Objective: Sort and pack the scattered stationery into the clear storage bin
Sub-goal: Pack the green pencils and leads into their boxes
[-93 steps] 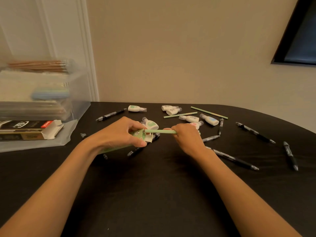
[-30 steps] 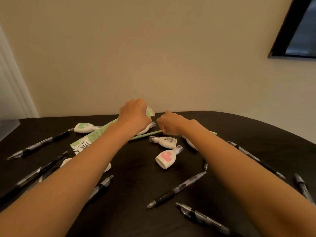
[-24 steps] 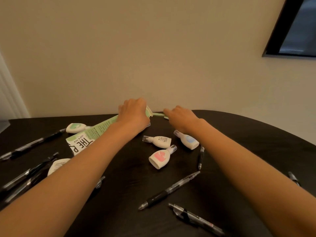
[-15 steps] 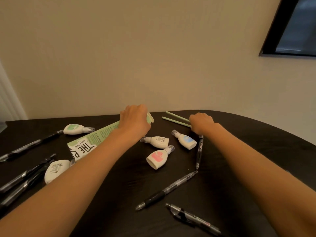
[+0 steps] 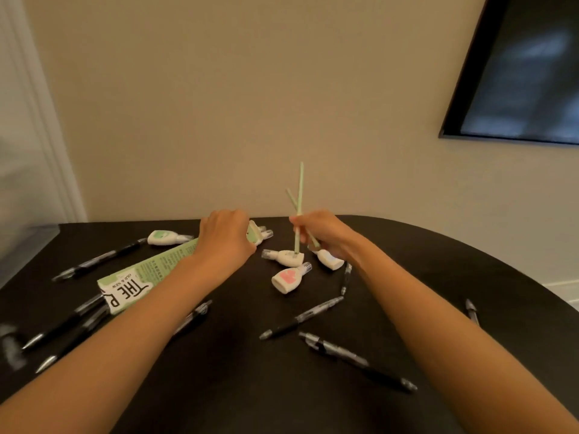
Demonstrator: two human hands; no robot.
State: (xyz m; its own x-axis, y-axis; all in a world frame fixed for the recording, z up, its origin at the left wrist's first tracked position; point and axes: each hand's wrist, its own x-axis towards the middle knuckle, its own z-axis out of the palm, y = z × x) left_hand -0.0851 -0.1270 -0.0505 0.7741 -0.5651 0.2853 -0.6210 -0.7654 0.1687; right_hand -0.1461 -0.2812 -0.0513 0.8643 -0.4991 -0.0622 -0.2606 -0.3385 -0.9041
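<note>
My left hand (image 5: 226, 239) grips the far end of a long green pencil box (image 5: 150, 275) printed with black letters; the box lies slanted on the black table (image 5: 238, 380). My right hand (image 5: 322, 231) pinches two thin green pencils (image 5: 299, 195), which stand nearly upright and cross above my fingers. Their lower tips hang just over a white correction tape (image 5: 286, 257). The clear storage bin shows only as a blurred corner (image 5: 18, 245) at the far left.
Three correction tapes lie between my hands, one with a pink label (image 5: 289, 277), and a green-labelled one (image 5: 164, 238) sits at the back left. Several black pens lie scattered around, such as one (image 5: 302, 317) in the middle and another (image 5: 357, 360) nearer me.
My right hand took the two green pencils off the table's far side and lifted them upright. My left hand kept its grip on the pencil box.
</note>
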